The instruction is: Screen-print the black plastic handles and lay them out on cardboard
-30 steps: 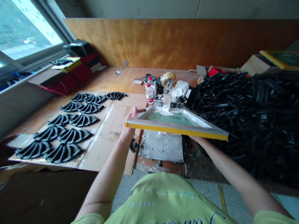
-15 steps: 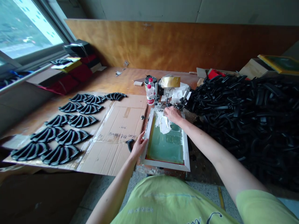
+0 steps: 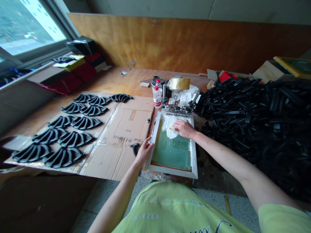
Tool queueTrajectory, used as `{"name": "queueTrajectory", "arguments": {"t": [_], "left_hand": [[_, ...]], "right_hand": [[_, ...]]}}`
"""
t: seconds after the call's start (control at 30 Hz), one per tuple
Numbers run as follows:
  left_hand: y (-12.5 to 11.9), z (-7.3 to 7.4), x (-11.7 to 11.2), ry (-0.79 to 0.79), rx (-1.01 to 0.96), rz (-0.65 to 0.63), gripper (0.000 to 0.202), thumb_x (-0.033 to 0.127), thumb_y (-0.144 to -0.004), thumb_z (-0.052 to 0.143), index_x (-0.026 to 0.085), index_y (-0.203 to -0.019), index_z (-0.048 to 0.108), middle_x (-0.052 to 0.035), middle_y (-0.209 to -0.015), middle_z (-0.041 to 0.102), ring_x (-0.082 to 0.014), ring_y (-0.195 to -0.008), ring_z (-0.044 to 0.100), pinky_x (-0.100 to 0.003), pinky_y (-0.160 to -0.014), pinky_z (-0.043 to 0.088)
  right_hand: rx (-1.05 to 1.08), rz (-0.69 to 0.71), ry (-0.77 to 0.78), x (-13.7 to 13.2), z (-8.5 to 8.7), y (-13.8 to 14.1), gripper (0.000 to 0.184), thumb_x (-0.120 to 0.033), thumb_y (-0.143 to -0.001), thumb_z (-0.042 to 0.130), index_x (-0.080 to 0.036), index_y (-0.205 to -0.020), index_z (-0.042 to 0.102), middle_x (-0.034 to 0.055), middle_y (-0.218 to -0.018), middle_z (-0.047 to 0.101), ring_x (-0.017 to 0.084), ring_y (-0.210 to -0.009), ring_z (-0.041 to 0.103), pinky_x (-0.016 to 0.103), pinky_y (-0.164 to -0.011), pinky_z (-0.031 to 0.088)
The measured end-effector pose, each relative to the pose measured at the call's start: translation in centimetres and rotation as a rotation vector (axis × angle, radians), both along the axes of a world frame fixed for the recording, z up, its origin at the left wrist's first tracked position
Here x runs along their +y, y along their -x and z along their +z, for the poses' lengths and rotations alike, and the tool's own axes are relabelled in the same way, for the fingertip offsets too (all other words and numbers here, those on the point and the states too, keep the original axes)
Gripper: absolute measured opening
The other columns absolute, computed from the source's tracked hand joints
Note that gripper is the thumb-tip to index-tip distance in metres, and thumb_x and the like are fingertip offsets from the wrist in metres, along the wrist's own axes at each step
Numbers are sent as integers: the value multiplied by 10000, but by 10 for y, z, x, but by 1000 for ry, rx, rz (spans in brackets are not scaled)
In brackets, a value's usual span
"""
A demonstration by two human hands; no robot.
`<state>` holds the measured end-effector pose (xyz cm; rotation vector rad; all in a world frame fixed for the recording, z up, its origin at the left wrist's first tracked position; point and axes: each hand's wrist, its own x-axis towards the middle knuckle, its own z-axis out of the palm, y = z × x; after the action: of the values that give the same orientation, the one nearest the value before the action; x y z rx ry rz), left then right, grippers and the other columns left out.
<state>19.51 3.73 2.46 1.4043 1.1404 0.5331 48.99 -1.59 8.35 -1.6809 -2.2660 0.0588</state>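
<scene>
Right hand, shift: since the earlier frame the right hand [image 3: 184, 128] has come from the far end of the framed screen [image 3: 171, 156] a little toward its front edge; the left hand [image 3: 145, 149] keeps to the screen's left rail.
Cardboard: the sheet [image 3: 121, 124] lies flat on the left of the worktable [image 3: 116, 82]; taped seam, handwriting on its right half.
Black fans: ribbed, glossy sets [image 3: 75, 139] stand in rows along the cardboard's left half, three in the farthest row, two in each nearer row.
Single curved piece: one black piece [image 3: 135, 147] lies by the cardboard's right edge, just beside the left hand.
Left hand, state: fingers against the left rail; whether they grip cannot be told.
Bottles: clear plastic, red caps [image 3: 157, 99], upright beyond the screen's far left corner.
Framed screen: flat near the worktable's front edge, pale metal-like rails, green sheet within; far end at a metal fixture [image 3: 177, 112].
White paste: thick, smeared mass [image 3: 167, 125] over the screen's far part.
Right hand, state: fingers closed on a small tan tool [image 3: 172, 128] in the paste.
Tape roll: yellowish, glossy [image 3: 179, 83], beyond the fixture, near crumpled white paper [image 3: 186, 95].
Black pile: loose curved pieces [image 3: 257, 119], heaped high along the worktable's right; only a narrow strip separates it from the right rail.
</scene>
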Motion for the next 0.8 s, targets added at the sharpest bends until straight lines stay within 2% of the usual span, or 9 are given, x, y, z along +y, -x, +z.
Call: {"name": "queueTrajectory", "arguments": {"t": [0.13, 0.2, 0.27, 0.4, 0.47, 0.53, 0.6, 0.7, 0.8], "left_hand": [[-2, 4, -1, 37, -31, 4, 737, 546, -740, 651, 200, -1371, 489, -2, -767, 643, -125, -602, 562, -224, -549, 426], [-3, 7, -1, 59, -40, 3, 741, 545, -732, 659, 189, -1361, 496, -2, -758, 644, -121, -576, 553, -220, -526, 413], [-2, 17, -1, 80, -48, -1, 755, 539, -728, 666, 188, -1370, 481, 6, -732, 636, -118, -559, 544, -213, -507, 402], [-1, 59, -1, 119, -104, -33, 771, 545, -712, 692, 204, -1372, 484, 12, -706, 634, -119, -547, 541, -202, -480, 389], [-4, 87, 1, 131, -145, -48, 662, 584, -734, 659, 193, -1264, 589, -10, -742, 653, -117, -547, 542, -204, -470, 390], [-13, 115, 6, 100, -201, -25, 564, 617, -768, 604, 173, -1109, 669, -35, -801, 670, -119, -570, 558, -210, -481, 414], [-29, 138, 16, 26, -310, 16, 529, 628, -792, 562, 169, -1030, 677, -54, -877, 683, -134, -647, 602, -218, -530, 461], [-55, 162, 35, -41, -487, 13, 482, 597, -809, 551, 184, -1040, 645, -65, -961, 692, -155, -773, 645, -227, -597, 507], [-73, 168, 45, -10, -539, 38, 474, 588, -826, 535, 175, -1041, 626, -55, -877, 692, -135, -736, 645, -218, -594, 513]], "right_hand": [[-5, 39, -41, -17, -15, 6, 198, -72, -855, 480, -154, -872, 660, 94, -880, 640, 223, -905, 540, 309, -759, 410], [64, 46, -21, -16, -12, 4, 154, -118, -865, 530, -170, -905, 670, 73, -865, 645, 209, -869, 558, 301, -755, 424], [143, -31, -15, -1, -2, -1, 154, -193, -863, 603, -199, -999, 676, 47, -875, 652, 195, -831, 578, 291, -744, 435], [176, -317, -45, 48, 28, -22, 540, -291, -804, 711, -302, -1321, 557, 28, -933, 650, 198, -811, 603, 293, -756, 449], [170, -443, -101, 57, 37, -43, 590, -324, -803, 707, -311, -1363, 523, 36, -945, 643, 205, -806, 604, 305, -764, 452], [217, -577, -205, 48, 38, -70, 516, -335, -838, 651, -274, -1339, 545, 47, -954, 647, 215, -824, 603, 317, -779, 455], [305, -757, -265, 25, 27, -93, 376, -301, -882, 563, -212, -1245, 604, 54, -892, 658, 218, -807, 603, 324, -770, 459], [413, -910, -179, -14, -7, -100, 255, -272, -892, 512, -164, -1075, 654, 55, -790, 656, 213, -745, 597, 324, -726, 467], [414, -663, -13, -33, -43, -70, 300, -308, -847, 607, -179, -1118, 633, 55, -871, 670, 205, -791, 602, 326, -749, 474]]}}
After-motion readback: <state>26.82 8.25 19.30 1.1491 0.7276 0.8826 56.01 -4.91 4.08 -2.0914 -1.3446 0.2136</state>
